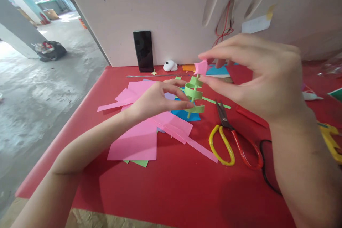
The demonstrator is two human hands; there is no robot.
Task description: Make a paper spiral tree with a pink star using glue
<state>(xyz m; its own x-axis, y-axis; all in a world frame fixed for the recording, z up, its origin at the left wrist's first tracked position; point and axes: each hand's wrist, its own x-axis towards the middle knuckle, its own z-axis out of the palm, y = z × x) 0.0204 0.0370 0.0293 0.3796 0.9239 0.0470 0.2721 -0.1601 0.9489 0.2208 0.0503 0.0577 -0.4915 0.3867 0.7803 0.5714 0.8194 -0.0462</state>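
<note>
A green paper spiral [194, 93] winds around a thin green stem, like a small tree. The thumb and fingers of my left hand [162, 96] pinch it low on its left side. At the top of the stem sits a pink paper star [201, 67], slightly tilted. My right hand [256, 74] has its index finger above the star and its thumb just below, with the star between them. Scissors [223, 123] with one yellow and one red handle lie partly open on the table. Pink paper sheets [133, 142] spread beneath my left arm.
A black phone [143, 51] leans upright against the white panel [160, 0]. Beside it is a small white object [169, 65]. Blue paper [187, 114] and a green strip [217, 102] lie on the red table [187, 192]. A yellow tool [331, 139] is at the right edge.
</note>
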